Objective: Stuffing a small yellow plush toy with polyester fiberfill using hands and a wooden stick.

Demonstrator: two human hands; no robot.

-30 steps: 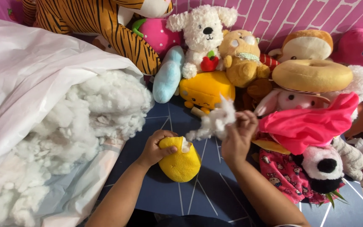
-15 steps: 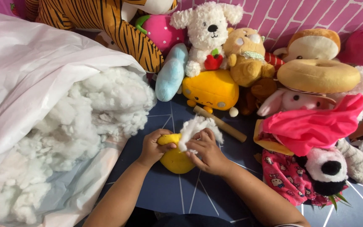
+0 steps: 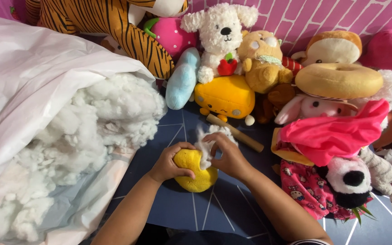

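My left hand (image 3: 171, 162) grips a small yellow plush shape (image 3: 197, 174) that rests on the dark blue mat (image 3: 214, 213). My right hand (image 3: 229, 156) presses a tuft of white stuffing (image 3: 205, 145) against the top of the yellow plush, fingers curled over it. Part of the tuft sticks up above my right fingers. A wooden stick (image 3: 234, 132) lies on the mat just beyond my right hand.
A big white plastic bag (image 3: 32, 90) spilling white stuffing (image 3: 100, 122) fills the left. Stuffed toys crowd the back and right: a tiger (image 3: 110, 22), a white dog (image 3: 218, 36), a yellow square plush (image 3: 225, 96), a donut cushion (image 3: 339, 80), pink fabric (image 3: 336, 134), a panda (image 3: 350, 179).
My right hand has come down from above the mat with the tuft of stuffing and now pushes it into the yellow plush. My left hand keeps its hold.
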